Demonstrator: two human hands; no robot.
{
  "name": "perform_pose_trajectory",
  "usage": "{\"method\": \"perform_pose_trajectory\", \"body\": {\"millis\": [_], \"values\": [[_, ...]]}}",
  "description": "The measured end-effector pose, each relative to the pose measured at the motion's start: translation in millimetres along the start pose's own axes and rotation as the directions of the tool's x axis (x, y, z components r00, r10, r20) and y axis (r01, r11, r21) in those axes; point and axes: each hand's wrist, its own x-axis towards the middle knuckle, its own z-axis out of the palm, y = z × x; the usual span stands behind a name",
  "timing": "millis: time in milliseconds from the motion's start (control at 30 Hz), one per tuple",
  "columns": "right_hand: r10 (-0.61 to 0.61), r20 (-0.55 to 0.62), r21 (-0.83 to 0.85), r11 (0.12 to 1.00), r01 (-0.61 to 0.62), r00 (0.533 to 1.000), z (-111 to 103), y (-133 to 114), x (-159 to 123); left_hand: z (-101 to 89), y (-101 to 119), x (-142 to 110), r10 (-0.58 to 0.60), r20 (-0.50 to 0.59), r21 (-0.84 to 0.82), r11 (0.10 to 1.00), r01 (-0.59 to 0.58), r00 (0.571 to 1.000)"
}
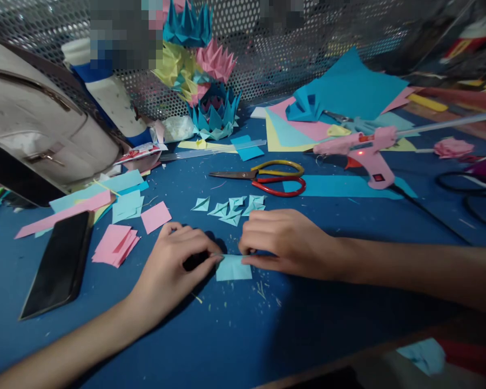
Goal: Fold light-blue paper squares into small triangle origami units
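Observation:
A small light-blue paper square point(234, 268) lies on the blue table point(235, 335). My left hand point(173, 267) pinches its upper left edge with curled fingers. My right hand point(285, 241) presses and pinches its upper right edge, fingers bent. Just beyond my hands sit several small folded light-blue paper pieces point(231, 208). Stacks of pink squares point(115, 244) and light-blue squares point(126, 206) lie to the left.
Scissors with red and yellow handles point(267, 177) lie past the folded pieces. A pink glue gun point(362, 154) stands at right with its cord. A black phone point(60, 262) and a white bag point(36, 119) are left. Paper flower models point(208, 81) stand against a mesh wall.

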Motion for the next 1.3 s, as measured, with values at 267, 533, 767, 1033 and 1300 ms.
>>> {"method": "perform_pose_trajectory", "body": {"millis": [267,533,767,1033,1300], "values": [[-0.326,-0.053,-0.124,0.94,0.318,0.944,1,7,-1,-3.6,-9,-13,0.396,0.037,0.191,0.898,-0.396,0.917],[-0.454,-0.056,-0.211,0.876,0.434,0.889,-3,11,-3,-0.9,-10,-25,0.496,0.053,0.306,0.818,-0.487,0.867],[-0.444,-0.064,-0.199,0.884,0.424,0.894,0,13,-4,-1.4,-9,-27,0.488,0.082,0.341,0.805,-0.485,0.869],[-0.442,-0.056,-0.18,0.886,0.426,0.895,0,14,-4,-1.1,-10,-30,0.484,0.102,0.381,0.788,-0.484,0.869],[-0.458,-0.05,-0.223,0.871,0.438,0.887,-1,13,-2,0.0,-10,-28,0.498,0.077,0.386,0.784,-0.487,0.864]]}}
